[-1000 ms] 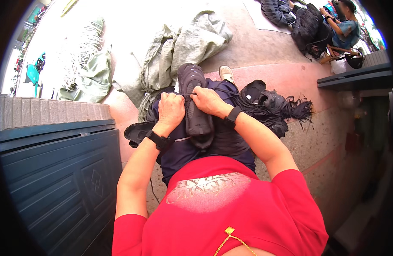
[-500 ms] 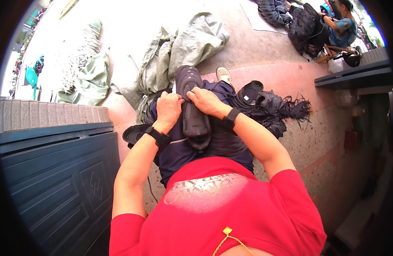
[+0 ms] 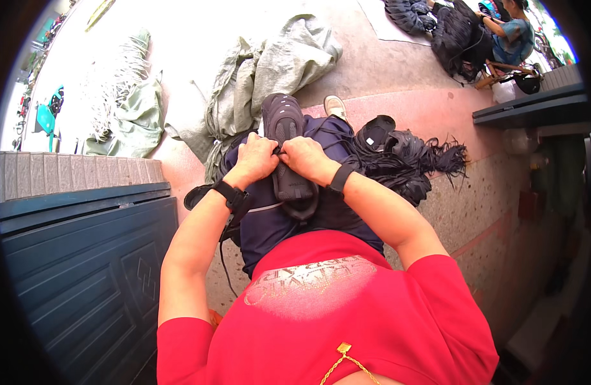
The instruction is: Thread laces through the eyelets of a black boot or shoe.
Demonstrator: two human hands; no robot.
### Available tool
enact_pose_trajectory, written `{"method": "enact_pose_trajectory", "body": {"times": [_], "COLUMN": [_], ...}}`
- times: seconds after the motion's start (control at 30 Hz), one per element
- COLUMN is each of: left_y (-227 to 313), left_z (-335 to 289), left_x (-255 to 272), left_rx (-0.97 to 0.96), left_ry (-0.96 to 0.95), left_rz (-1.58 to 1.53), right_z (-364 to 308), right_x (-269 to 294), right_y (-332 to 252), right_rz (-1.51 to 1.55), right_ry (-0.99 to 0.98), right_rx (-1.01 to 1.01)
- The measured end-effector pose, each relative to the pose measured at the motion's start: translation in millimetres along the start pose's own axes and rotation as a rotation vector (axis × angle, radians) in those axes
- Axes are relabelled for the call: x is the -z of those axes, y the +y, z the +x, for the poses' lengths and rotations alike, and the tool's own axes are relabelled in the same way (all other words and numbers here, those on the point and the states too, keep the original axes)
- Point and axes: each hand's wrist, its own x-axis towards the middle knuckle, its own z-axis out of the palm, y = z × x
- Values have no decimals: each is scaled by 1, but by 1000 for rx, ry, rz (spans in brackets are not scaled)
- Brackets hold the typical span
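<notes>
A black shoe [image 3: 294, 183] rests lengthwise across my lap, its patterned face turned up and one end pointing away from me. My left hand [image 3: 257, 156] is closed at the shoe's left edge. Over the middle of the shoe lies my right hand [image 3: 306, 157], its curled fingers meeting the left fingertips at that same edge. Both hands grip there; any thin piece pinched between them is hidden. By my left wrist, part of another black item [image 3: 198, 196] shows. A heap of black shoe pieces and dangling laces [image 3: 398, 157] lies by my right leg.
Grey-green woven sacks [image 3: 289, 61] spread over the floor ahead, with a bundle of pale strands [image 3: 125, 80] farther left. Dark blue panelled doors [image 3: 90, 276] stand close on my left; another blue panel [image 3: 533, 106] is at right. A co-worker [image 3: 513, 38] sits far right beside black piles.
My right hand has slid slightly left over the shoe and curled, so both hands' fingertips now come together. The shoe has shifted only slightly.
</notes>
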Motion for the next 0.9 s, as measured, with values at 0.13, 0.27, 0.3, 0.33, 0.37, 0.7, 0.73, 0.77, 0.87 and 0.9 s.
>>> {"method": "enact_pose_trajectory", "body": {"times": [0.13, 0.27, 0.3, 0.33, 0.37, 0.7, 0.73, 0.77, 0.87, 0.9], "left_y": [-8, -11, -12, -12, -13, -18, -15, -10, 16, 18], "left_z": [-1, -2, -2, -3, -4, -17, -20, -26, -39, -39], "left_x": [-10, -14, -14, -15, -15, -15, -14, -13, -3, -5], "left_rx": [-60, -82, -91, -94, -94, -230, -201, -207, -160, -159], "left_ry": [90, 126, 121, 122, 143, 437, 492, 492, 507, 506], "left_rz": [-37, -88, -98, -95, -107, -409, -393, -391, -229, -234], "right_z": [1, -7, -8, -8, -8, -4, -7, -11, -34, -40], "right_x": [-10, -19, -19, -19, -19, -15, -12, -9, 26, 37], "right_y": [1, -7, -11, -14, -16, -7, -7, -6, -5, -6], "right_rz": [-175, -351, -413, -474, -474, -193, -184, -175, 93, 232], "right_ry": [32, 158, 164, 171, 175, 175, 155, 134, -44, -162], "right_rx": [89, 195, 204, 213, 211, 102, 97, 90, 14, 5]}}
